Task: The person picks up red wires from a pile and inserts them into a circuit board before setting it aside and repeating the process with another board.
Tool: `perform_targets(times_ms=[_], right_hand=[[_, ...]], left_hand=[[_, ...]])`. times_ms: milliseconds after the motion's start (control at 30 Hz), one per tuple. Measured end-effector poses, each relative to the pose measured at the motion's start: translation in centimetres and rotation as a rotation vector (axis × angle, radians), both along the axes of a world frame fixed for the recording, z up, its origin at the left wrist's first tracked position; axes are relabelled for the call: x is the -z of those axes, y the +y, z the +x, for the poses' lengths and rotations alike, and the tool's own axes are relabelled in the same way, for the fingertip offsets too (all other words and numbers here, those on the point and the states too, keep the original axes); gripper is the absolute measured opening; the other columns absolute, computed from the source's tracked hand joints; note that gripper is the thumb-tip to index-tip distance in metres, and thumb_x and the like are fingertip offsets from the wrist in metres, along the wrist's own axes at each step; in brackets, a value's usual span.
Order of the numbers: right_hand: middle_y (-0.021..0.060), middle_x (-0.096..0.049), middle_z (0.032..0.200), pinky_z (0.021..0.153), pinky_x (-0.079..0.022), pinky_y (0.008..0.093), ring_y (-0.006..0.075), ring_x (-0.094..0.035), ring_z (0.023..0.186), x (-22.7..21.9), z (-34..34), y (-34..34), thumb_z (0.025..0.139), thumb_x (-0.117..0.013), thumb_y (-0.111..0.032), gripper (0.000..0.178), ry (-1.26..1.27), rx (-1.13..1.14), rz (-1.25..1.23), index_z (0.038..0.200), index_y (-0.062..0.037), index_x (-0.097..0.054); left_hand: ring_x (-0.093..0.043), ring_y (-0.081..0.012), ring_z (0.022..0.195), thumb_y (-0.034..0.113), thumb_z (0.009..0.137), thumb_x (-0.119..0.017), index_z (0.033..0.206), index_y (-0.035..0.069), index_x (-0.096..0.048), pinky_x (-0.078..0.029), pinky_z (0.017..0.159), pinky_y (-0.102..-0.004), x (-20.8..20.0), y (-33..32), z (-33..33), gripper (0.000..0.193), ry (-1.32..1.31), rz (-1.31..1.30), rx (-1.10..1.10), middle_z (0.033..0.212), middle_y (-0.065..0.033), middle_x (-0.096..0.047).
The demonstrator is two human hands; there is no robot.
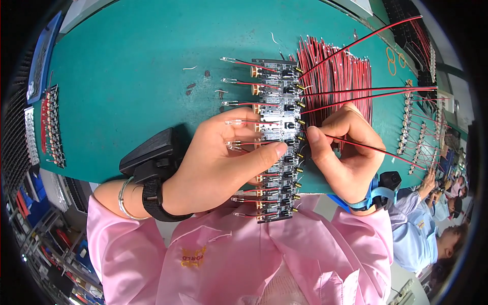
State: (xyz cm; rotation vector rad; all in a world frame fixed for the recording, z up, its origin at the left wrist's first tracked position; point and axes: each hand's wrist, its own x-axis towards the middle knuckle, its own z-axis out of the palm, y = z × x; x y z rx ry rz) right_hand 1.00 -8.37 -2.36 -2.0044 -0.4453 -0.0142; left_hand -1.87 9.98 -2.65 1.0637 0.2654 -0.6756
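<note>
A long strip of black circuit boards [278, 108] runs lengthwise in front of me, with small clear LEDs [229, 81] on red-and-black leads along its left side. Copper coils and dark switches line the boards. My left hand [211, 160] grips the strip around its middle, thumb on top, with its other fingers partly hidden behind. Against the right edge, my right hand [351, 155] pinches a red-and-black wire [376, 148] between thumb and forefinger; its tip is too small to make out. Above it, several other long wires [368, 92] extend rightward from the strip's right edge.
A thick bundle of red-and-black wires [338, 68] lies on the green mat [127, 76] behind my right hand. More board strips lie at the far left [52, 127] and right [405, 122]. Rubber bands [391, 61] sit at the back right. Co-workers [419, 229] sit to the right.
</note>
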Motion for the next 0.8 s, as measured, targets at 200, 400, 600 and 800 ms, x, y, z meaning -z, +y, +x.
perform_targets(times_ms=[200,400,600,800], right_hand=[[0.0033,-0.048,0.059,0.052,-0.032,0.0223,0.0106,-0.043,0.055,-0.24,0.06,-0.13,0.067,-0.06,0.006,0.011,-0.026,-0.082,-0.064,0.063,0.0002,-0.051],[0.0031,-0.048,0.059,0.052,-0.033,0.0228,0.0106,-0.043,0.054,-0.47,0.06,-0.1,0.067,-0.061,0.006,0.011,-0.024,-0.087,-0.103,0.063,0.0003,-0.052],[0.0027,-0.049,0.059,0.051,-0.033,0.0222,0.0099,-0.044,0.054,-0.5,0.05,-0.14,0.065,-0.062,0.005,0.011,0.004,-0.084,-0.153,0.064,0.0003,-0.052],[0.0026,-0.049,0.059,0.05,-0.033,0.0214,0.0093,-0.044,0.054,-0.56,0.11,-0.14,0.065,-0.062,0.005,0.012,0.016,-0.107,-0.151,0.063,-0.0002,-0.052]], left_hand=[[-0.055,-0.0053,0.07,0.007,0.079,-0.058,0.106,0.001,-0.048,-0.046,0.053,-0.018,0.25,-0.03,-0.13,0.03,-0.014,-0.001,-0.015,0.086,-0.0045,-0.059],[-0.054,-0.0054,0.07,0.007,0.079,-0.058,0.105,0.001,-0.048,-0.046,0.054,-0.0179,0.09,-0.03,-0.07,0.029,-0.005,0.011,-0.006,0.085,-0.004,-0.059],[-0.054,-0.0055,0.072,0.006,0.079,-0.058,0.104,0.001,-0.049,-0.046,0.054,-0.0181,0.09,-0.14,-0.11,0.028,-0.025,0.043,0.008,0.086,-0.0037,-0.058],[-0.054,-0.0056,0.072,0.007,0.079,-0.058,0.104,0.001,-0.049,-0.047,0.055,-0.0185,-0.39,0.15,0.15,0.027,0.022,0.01,0.018,0.087,-0.0038,-0.058]])
